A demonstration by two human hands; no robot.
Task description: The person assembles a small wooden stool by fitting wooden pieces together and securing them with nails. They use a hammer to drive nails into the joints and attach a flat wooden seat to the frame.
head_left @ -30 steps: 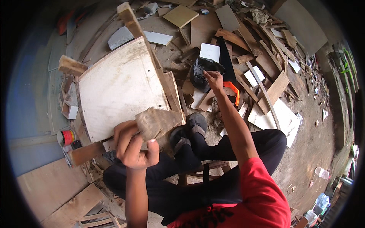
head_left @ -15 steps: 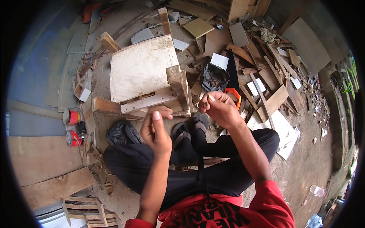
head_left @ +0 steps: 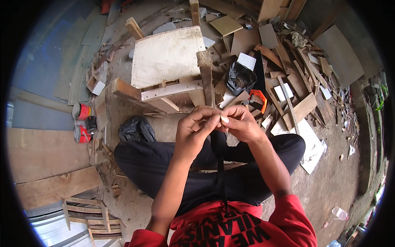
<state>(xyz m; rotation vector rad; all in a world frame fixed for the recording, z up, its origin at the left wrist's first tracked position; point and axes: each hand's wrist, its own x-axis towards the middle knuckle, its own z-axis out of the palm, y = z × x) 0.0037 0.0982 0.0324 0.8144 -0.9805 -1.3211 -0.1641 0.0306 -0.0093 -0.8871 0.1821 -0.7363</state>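
Note:
My left hand (head_left: 194,131) and my right hand (head_left: 242,124) meet above my crossed legs, fingertips touching. Both are closed in a pinch around something too small to make out. Just beyond them a wooden chair-like frame (head_left: 207,80) lies tipped over, its pale flat board (head_left: 166,55) facing up and its legs sticking out. Neither hand touches it. Right of the frame sits an open black plastic bag (head_left: 241,78) with small dark bits inside. Beside that bag lies a handsaw with an orange handle (head_left: 260,100), partly behind my right hand.
Another black plastic bag (head_left: 136,129) rests by my left knee. Red cans (head_left: 83,135) stand at the left near large boards (head_left: 49,154). Scrap planks (head_left: 302,110) are heaped at the right, with a white panel (head_left: 310,144) beside my right knee. A slatted wooden piece (head_left: 86,214) is at lower left.
My hands were apart and have come together at the fingertips, the left moving right and the left fingers closing. The whole view has shifted slightly, so the surroundings appear further right.

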